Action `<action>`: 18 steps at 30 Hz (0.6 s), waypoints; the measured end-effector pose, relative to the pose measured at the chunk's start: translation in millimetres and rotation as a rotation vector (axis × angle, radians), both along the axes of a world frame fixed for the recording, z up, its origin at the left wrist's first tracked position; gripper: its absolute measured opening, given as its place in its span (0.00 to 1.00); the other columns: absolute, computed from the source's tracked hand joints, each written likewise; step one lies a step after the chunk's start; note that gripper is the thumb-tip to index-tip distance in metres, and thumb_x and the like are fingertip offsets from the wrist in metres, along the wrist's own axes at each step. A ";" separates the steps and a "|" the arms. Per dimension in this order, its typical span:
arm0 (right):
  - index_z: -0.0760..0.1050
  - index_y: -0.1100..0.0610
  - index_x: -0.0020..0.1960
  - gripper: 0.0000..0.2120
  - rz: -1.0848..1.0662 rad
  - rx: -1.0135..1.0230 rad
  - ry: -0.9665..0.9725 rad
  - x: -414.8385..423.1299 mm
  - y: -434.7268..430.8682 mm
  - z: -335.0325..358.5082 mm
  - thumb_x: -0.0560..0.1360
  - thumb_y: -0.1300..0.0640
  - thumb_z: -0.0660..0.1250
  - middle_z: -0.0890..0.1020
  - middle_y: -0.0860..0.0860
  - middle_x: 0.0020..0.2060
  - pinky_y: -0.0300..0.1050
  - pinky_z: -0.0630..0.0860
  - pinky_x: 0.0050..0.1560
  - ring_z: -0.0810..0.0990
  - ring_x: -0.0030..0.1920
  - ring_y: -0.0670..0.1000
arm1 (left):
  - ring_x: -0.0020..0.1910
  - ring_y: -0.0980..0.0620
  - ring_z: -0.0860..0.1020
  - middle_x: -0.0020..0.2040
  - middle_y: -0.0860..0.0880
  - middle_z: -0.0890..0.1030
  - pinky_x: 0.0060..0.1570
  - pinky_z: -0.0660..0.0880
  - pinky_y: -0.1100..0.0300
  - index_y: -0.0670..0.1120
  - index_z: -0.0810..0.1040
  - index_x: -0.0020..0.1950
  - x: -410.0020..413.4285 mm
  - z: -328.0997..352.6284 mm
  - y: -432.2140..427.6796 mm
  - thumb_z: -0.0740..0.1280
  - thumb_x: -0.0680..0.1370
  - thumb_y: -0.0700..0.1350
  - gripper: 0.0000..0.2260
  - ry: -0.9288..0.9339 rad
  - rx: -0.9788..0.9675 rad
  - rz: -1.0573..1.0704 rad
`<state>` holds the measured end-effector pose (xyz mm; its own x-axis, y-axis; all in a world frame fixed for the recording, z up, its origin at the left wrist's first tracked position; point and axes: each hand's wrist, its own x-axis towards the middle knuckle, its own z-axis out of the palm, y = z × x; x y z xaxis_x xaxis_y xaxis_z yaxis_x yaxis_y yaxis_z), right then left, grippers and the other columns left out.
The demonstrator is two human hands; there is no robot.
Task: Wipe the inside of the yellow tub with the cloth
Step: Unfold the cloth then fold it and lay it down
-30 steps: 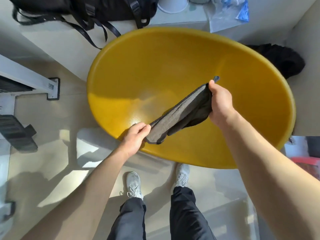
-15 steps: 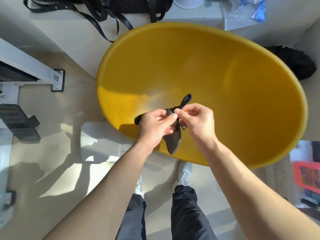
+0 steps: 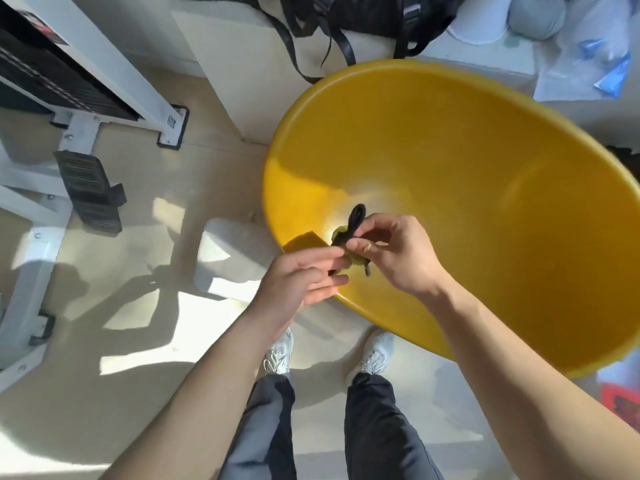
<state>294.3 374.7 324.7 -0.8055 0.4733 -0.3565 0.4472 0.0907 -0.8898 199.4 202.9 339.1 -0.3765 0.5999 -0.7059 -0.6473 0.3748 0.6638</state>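
From the head camera: the tub point(image 3: 485, 209), big, oval and yellow, fills the right half of the shot, and we're looking straight into its bare inside. Both hands meet right over its near-left rim. The right hand point(image 3: 398, 254) has its thumb and fingers curled, pinching the cloth point(image 3: 356, 218). It's bunched up small and dark, one end sticking up above the knuckles, a scrap poking out below. So the cloth is up in the air between the two hands, above the tub's inner wall and not down on the bottom. The left hand point(image 3: 301, 278) comes in from the left with fingers stretched nearly straight, their tips right at the cloth, touching rather than wrapping it. It's blurred where the fingers meet, so the fine detail is lost. Behind the tub sits a black bag point(image 3: 363, 15) on a white bench point(image 3: 242, 53), its straps hanging over the edge towards the tub's far rim. A white frame point(image 3: 104, 64) and a black pedal point(image 3: 88, 188) stand out left. Down below there are white shoes point(image 3: 277, 358) on the sunlit floor point(image 3: 138, 323), just beside the tub's near edge.
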 end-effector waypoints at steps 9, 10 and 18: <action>0.80 0.60 0.44 0.07 0.105 -0.594 0.162 -97.3 -46.1 50.7 0.74 0.56 0.70 0.80 0.61 0.38 0.51 0.72 0.42 0.75 0.40 0.60 | 0.60 0.52 0.73 0.63 0.53 0.73 0.59 0.73 0.55 0.60 0.65 0.74 -45.4 -48.1 -75.8 0.77 0.72 0.46 0.35 0.583 -0.359 -0.035; 0.80 0.62 0.45 0.10 0.113 -0.633 0.173 -107.6 -49.9 54.1 0.73 0.54 0.72 0.79 0.61 0.40 0.50 0.73 0.42 0.76 0.40 0.59 | 0.58 0.52 0.74 0.60 0.52 0.74 0.58 0.73 0.55 0.60 0.64 0.74 -54.9 -49.7 -82.9 0.76 0.72 0.45 0.34 0.648 -0.367 0.008; 0.80 0.68 0.53 0.15 0.332 -0.934 0.186 -172.1 -82.4 73.8 0.73 0.57 0.73 0.85 0.61 0.44 0.53 0.80 0.50 0.85 0.43 0.58 | 0.74 0.45 0.60 0.75 0.47 0.62 0.66 0.64 0.53 0.58 0.56 0.78 -152.0 -43.4 -125.5 0.72 0.69 0.37 0.44 1.062 -0.307 -0.089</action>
<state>122.2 292.3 398.5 -0.9264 -0.1895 -0.3253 0.3727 -0.5835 -0.7216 47.4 77.4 295.7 -0.8424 0.5103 -0.1732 0.2334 0.6352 0.7362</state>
